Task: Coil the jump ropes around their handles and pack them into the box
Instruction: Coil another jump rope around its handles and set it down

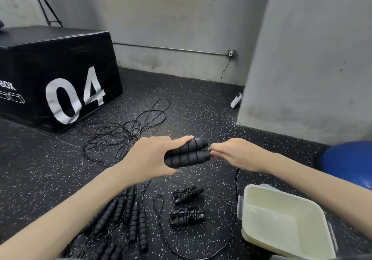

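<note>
My left hand (153, 157) grips a pair of black foam jump-rope handles (188, 153) held side by side above the floor, with thin black cord wound round them. My right hand (235, 155) pinches the cord at the handles' right end. Two coiled rope bundles (187, 195) (187, 216) lie on the floor below. Several uncoiled black handles (128, 217) lie at lower left, and their loose cords (124, 134) are tangled farther back. The pale, open plastic box (281, 225) sits at lower right with nothing inside.
A black plyo box marked 04 (60, 74) stands at the left. A grey wall column (312, 58) rises at the right, with a blue ball (350, 161) beside it. A white power strip (236, 99) leans near the back wall. The floor is black speckled rubber.
</note>
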